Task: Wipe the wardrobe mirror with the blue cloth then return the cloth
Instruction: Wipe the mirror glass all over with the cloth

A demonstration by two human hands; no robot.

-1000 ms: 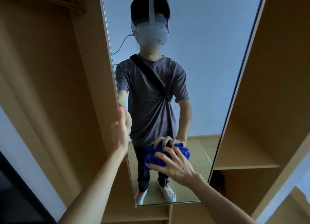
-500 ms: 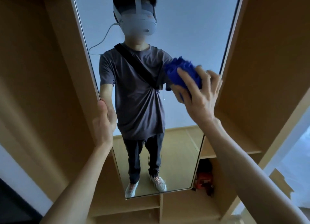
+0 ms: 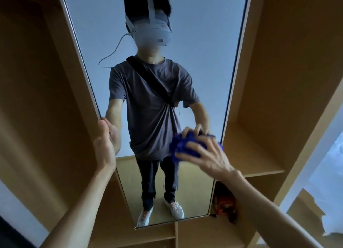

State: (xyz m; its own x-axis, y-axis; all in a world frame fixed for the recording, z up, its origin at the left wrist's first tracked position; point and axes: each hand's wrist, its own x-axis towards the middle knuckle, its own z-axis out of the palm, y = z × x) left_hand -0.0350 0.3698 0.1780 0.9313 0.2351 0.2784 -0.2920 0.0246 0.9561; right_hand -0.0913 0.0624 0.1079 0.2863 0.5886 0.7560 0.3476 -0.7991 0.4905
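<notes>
A tall wardrobe mirror (image 3: 204, 53) fills the middle of the view and reflects a person wearing a headset. My right hand (image 3: 209, 156) presses a bunched blue cloth (image 3: 183, 147) flat against the glass low on its right side, near the right edge. My left hand (image 3: 105, 143) is wrapped around the mirror's left edge at about the same height, holding the panel. The cloth is partly hidden under my fingers.
Wooden wardrobe walls (image 3: 42, 99) flank the mirror on both sides. A shelf (image 3: 256, 162) sits to the right, with a red and black object (image 3: 224, 203) in the compartment below it. More shelf dividers (image 3: 176, 234) run under the mirror's bottom edge.
My right hand has carried the cloth from the upper right of the glass down to its lower right. My left hand has kept its grip on the mirror's edge.
</notes>
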